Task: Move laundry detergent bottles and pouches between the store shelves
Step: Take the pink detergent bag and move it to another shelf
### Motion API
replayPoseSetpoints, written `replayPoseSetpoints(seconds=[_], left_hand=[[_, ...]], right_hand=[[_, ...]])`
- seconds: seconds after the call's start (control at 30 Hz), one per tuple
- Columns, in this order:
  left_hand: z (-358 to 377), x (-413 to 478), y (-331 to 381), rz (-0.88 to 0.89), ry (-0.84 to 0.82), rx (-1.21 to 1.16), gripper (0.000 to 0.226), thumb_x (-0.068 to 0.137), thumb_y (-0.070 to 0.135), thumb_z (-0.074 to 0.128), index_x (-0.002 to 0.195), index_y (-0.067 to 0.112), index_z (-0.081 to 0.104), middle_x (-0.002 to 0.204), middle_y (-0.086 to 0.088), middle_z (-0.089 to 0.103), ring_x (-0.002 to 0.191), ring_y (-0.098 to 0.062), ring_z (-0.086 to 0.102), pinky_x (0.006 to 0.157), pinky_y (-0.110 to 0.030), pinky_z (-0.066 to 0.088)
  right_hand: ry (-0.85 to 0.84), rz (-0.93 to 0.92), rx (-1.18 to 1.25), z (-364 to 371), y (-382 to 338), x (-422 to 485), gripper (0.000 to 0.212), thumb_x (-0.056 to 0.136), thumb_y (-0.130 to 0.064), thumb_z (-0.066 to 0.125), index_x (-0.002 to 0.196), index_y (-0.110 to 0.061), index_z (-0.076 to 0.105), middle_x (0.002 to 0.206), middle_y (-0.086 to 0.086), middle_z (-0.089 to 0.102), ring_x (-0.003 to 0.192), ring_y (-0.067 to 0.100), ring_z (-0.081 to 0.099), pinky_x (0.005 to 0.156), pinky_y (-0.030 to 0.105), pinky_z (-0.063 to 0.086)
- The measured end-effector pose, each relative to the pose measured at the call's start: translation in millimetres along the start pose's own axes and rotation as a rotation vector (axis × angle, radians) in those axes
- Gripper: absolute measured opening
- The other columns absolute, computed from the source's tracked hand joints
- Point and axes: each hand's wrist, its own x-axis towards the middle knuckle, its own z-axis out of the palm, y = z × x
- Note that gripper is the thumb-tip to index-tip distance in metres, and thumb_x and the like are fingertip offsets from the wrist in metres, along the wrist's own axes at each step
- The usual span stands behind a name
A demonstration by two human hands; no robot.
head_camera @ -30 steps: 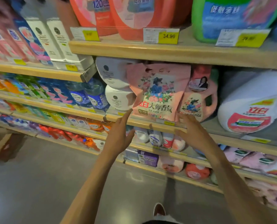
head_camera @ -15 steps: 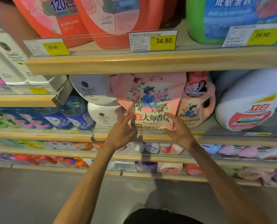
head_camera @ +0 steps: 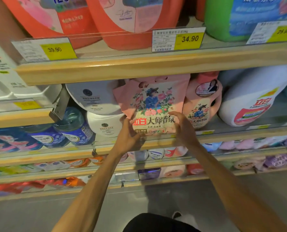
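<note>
Status: early, with pink pouch (head_camera: 153,101) upright on middle shelf (head_camera: 240,133), between white bottles (head_camera: 96,97) and pink bottle (head_camera: 201,104). The left hand (head_camera: 128,137) and right hand (head_camera: 183,129) grip its 2 lower corners. Judged: grasped, not yet lifted; whole move remains. Wood-edged shelving, yellow price tags (head_camera: 188,39), grey floor (head_camera: 39,215).

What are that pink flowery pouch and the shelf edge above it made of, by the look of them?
The pink pouch looks like soft plastic film, satin finish: it creases near the top and has a punched handle slot. The shelf edge looks like pale wood or wood-look laminate, smooth and matte; I cannot tell which.
</note>
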Motion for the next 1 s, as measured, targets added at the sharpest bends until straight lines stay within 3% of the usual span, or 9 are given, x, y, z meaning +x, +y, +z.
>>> replayPoseSetpoints(seconds=[0.13, 0.3, 0.4, 0.53, 0.6, 0.67, 0.77, 0.87, 1.0], left_hand=[[-13, -15, 9, 0.049, 0.045, -0.091, 0.05, 0.091, -0.011, 0.062, 0.13, 0.009, 0.037, 0.116, 0.019, 0.06, 0.096, 0.024, 0.058, 0.078, -0.004, 0.047], [-37, -45, 20, 0.14, 0.079, -0.212, 0.059, 0.091, 0.003, 0.069, 0.14, 0.02, 0.042, 0.127, 0.034, 0.057, 0.113, -0.003, 0.064, 0.088, -0.025, 0.057], [-43, -63, 23, 0.128, 0.067, -0.358, 0.056, 0.09, 0.006, 0.07, 0.135, 0.024, 0.042, 0.114, 0.013, 0.071, 0.096, -0.012, 0.071, 0.079, -0.046, 0.059], [-43, -79, 18, 0.13, 0.056, -0.452, 0.068, 0.082, 0.018, 0.078, 0.134, 0.031, 0.037, 0.119, 0.014, 0.066, 0.102, -0.011, 0.069, 0.079, -0.036, 0.058], [-40, -89, 13, 0.121, 0.025, -0.472, 0.074, 0.076, 0.029, 0.078, 0.135, 0.033, 0.034, 0.13, -0.001, 0.06, 0.095, -0.014, 0.07, 0.07, -0.026, 0.058], [-36, -100, 8, 0.112, 0.006, -0.475, 0.077, 0.074, 0.032, 0.078, 0.136, 0.037, 0.033, 0.138, -0.014, 0.051, 0.089, -0.013, 0.068, 0.061, -0.023, 0.056], [-35, -110, 1, 0.127, -0.023, -0.403, 0.09, 0.072, 0.033, 0.081, 0.144, 0.042, 0.027, 0.156, 0.013, 0.028, 0.138, -0.022, 0.044, 0.105, -0.052, 0.048], [-34, -122, -2, 0.075, -0.133, -0.481, 0.105, 0.069, 0.026, 0.088, 0.148, 0.047, 0.023, 0.155, 0.027, 0.023, 0.145, -0.021, 0.037, 0.113, -0.057, 0.039], [-18, -151, 2, 0.016, -0.129, -0.561, 0.107, 0.063, 0.016, 0.09, 0.146, 0.046, 0.031, 0.153, 0.004, 0.035, 0.136, -0.025, 0.05, 0.104, -0.058, 0.048]], right_hand=[[0.024, -0.035, 0.048, -19, -20, 1, 0.036, 0.097, -0.002, 0.038, 0.127, -0.003, 0.058, 0.122, 0.01, 0.065, 0.073, -0.006, 0.05, 0.074, 0.016, 0.042], [0.085, -0.052, 0.178, -45, -50, -17, 0.024, 0.1, 0.003, 0.044, 0.122, -0.002, 0.056, 0.087, -0.012, 0.057, 0.054, -0.006, 0.043, 0.055, 0.011, 0.033], [0.094, 0.055, 0.279, -50, -58, -32, 0.021, 0.101, -0.018, 0.045, 0.118, -0.022, 0.056, 0.084, -0.009, 0.061, 0.067, 0.02, 0.06, 0.068, 0.038, 0.053], [0.129, 0.199, 0.418, -50, -74, -48, 0.019, 0.094, -0.027, 0.048, 0.11, -0.03, 0.057, 0.094, 0.01, 0.065, 0.09, 0.04, 0.064, 0.083, 0.064, 0.051], [0.165, 0.25, 0.45, -53, -86, -53, 0.016, 0.092, -0.028, 0.05, 0.106, -0.03, 0.058, 0.09, 0.015, 0.063, 0.082, 0.046, 0.061, 0.077, 0.063, 0.051], [0.195, 0.282, 0.462, -55, -97, -60, 0.013, 0.095, -0.019, 0.052, 0.103, -0.027, 0.06, 0.092, 0.011, 0.064, 0.078, 0.036, 0.06, 0.075, 0.047, 0.054], [0.236, 0.329, 0.475, -58, -105, -78, 0.023, 0.096, 0.002, 0.052, 0.102, -0.018, 0.062, 0.101, -0.002, 0.067, 0.085, 0.008, 0.059, 0.075, 0.023, 0.044], [0.255, 0.387, 0.522, -61, -107, -98, 0.022, 0.095, 0.001, 0.055, 0.102, -0.017, 0.063, 0.108, 0.001, 0.069, 0.102, 0.01, 0.061, 0.088, 0.027, 0.047], [0.244, 0.401, 0.519, -76, -115, -130, 0.024, 0.094, 0.003, 0.056, 0.088, -0.019, 0.062, 0.092, -0.009, 0.066, 0.089, 0.002, 0.058, 0.085, 0.03, 0.047]])
